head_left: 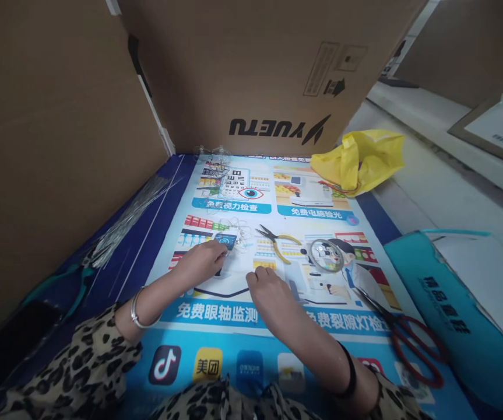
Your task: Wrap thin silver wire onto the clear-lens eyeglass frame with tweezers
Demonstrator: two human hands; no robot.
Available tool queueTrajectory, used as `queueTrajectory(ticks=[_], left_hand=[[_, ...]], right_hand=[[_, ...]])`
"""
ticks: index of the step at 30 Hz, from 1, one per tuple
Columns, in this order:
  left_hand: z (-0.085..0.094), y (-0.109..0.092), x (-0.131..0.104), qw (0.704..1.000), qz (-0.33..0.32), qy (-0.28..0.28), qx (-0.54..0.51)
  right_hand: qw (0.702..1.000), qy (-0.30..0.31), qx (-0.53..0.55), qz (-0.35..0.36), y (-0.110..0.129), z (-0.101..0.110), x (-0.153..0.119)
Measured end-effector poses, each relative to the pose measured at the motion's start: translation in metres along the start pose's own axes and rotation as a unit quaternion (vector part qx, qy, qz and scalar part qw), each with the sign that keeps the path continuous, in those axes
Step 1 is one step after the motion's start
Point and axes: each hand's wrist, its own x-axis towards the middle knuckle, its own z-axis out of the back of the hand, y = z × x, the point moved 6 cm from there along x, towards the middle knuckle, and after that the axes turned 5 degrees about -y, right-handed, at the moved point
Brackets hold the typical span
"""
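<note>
My left hand [210, 258] is closed in a pinch above the printed poster [229, 291], close to a small tangle of thin bent wire [238, 233]. To its right, low over the poster, my right hand [269, 291] has its fingers curled together. Whatever either hand holds is too small or hidden to make out. Beyond the right hand lie needle-nose pliers [282, 239] with yellow handles, jaws parted. A clear round ring [326, 255], possibly a spool or tape roll, rests right of them. More twisted wire pieces [216, 160] sit at the poster's far left.
Cardboard panels [251, 70] wall off the back and left. A bundle of thin straight wires [129, 219] lies left, near teal-handled pliers [80, 286]. Red-handled scissors [412, 341] and a teal box [443, 309] are on the right, a yellow plastic bag [365, 160] farther back.
</note>
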Motion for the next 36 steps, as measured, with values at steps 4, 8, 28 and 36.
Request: queueTrajectory(ticks=[4, 8, 28, 36], left_hand=[[0.002, 0.0, 0.003, 1.0, 0.012, -0.001, 0.017], [0.001, -0.001, 0.003, 1.0, 0.001, -0.005, 0.02], [-0.005, -0.011, 0.015, 0.992, -0.032, 0.082, 0.092], [0.009, 0.017, 0.02, 0.99, 0.04, 0.056, -0.119]], right_hand=[[1.0, -0.005, -0.01, 0.009, 0.003, -0.001, -0.001], [0.999, -0.002, -0.026, 0.022, 0.008, -0.001, -0.001], [0.998, -0.04, -0.005, 0.039, 0.003, 0.006, -0.006], [0.998, -0.031, 0.01, 0.057, -0.007, 0.009, 0.0]])
